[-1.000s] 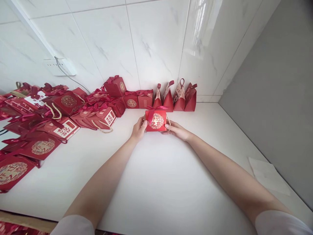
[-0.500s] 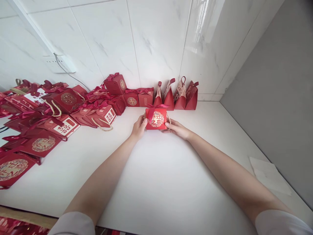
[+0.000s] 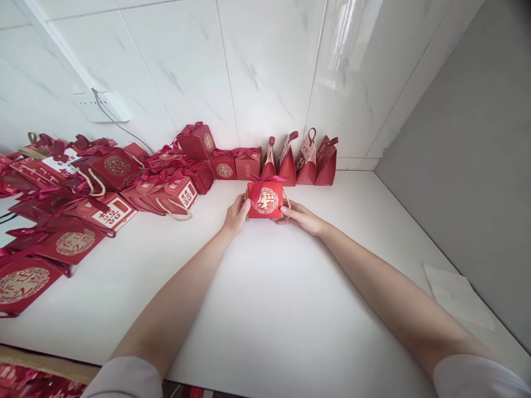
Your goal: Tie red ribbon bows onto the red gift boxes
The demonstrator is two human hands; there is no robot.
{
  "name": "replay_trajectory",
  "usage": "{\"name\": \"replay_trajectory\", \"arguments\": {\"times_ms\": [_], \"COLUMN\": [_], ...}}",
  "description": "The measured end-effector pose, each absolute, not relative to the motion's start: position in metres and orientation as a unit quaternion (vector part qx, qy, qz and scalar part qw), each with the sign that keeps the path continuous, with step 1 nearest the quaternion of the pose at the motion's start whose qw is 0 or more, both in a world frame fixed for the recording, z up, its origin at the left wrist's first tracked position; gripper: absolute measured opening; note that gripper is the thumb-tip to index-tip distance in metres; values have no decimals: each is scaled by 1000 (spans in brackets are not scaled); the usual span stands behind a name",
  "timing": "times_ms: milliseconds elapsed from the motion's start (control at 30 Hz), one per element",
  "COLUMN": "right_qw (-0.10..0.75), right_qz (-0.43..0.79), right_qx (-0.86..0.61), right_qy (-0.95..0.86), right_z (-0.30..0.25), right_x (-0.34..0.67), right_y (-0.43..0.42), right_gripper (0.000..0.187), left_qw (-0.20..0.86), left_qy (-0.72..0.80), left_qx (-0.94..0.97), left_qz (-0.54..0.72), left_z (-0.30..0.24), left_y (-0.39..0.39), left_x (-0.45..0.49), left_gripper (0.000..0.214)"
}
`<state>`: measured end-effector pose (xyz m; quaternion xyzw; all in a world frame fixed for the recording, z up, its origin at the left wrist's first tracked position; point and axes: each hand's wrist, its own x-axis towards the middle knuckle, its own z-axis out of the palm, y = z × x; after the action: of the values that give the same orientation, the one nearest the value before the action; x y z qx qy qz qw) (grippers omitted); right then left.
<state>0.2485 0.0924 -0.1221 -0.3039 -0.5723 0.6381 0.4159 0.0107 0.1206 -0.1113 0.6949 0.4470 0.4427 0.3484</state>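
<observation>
Between my two hands is a small red gift box (image 3: 265,201) with a round gold emblem, a dark red ribbon bow on top and twisted cord handles at its sides. My left hand (image 3: 238,215) grips its left side, thumb on the front edge. On the right side, my right hand (image 3: 304,218) has its thumb at the front corner and its other fingers behind and under the box, partly hidden. Just behind it stand several triangular red boxes (image 3: 306,171) with loop tops, next to squarer ribboned boxes (image 3: 248,164).
Many red gift boxes (image 3: 85,235) with ribbons and cords crowd the left of the white table (image 3: 265,320). A white sheet (image 3: 458,296) lies at right by the grey panel (image 3: 473,166). A cable runs from the wall socket (image 3: 102,108). More red packaging (image 3: 33,381) shows at lower left.
Almost nothing differs. The view has shifted very slightly, while both hands keep the same hold on the red gift box.
</observation>
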Motion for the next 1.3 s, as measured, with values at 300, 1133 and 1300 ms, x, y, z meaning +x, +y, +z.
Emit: {"name": "replay_trajectory", "arguments": {"times_ms": [300,1133,1300], "right_qw": [414,413,418], "right_qz": [640,642,641], "right_qx": [-304,-304,-288], "right_qy": [-571,-570,-576], "right_z": [-121,-120,-119], "right_x": [248,248,247], "right_y": [92,92,90], "right_gripper": [54,52,56], "left_qw": [353,337,315], "left_qy": [448,450,424], "left_qx": [692,699,710], "left_qz": [443,442,466], "left_z": [-110,-111,-112], "left_y": [120,121,123], "left_x": [11,11,9], "left_gripper": [52,56,56]}}
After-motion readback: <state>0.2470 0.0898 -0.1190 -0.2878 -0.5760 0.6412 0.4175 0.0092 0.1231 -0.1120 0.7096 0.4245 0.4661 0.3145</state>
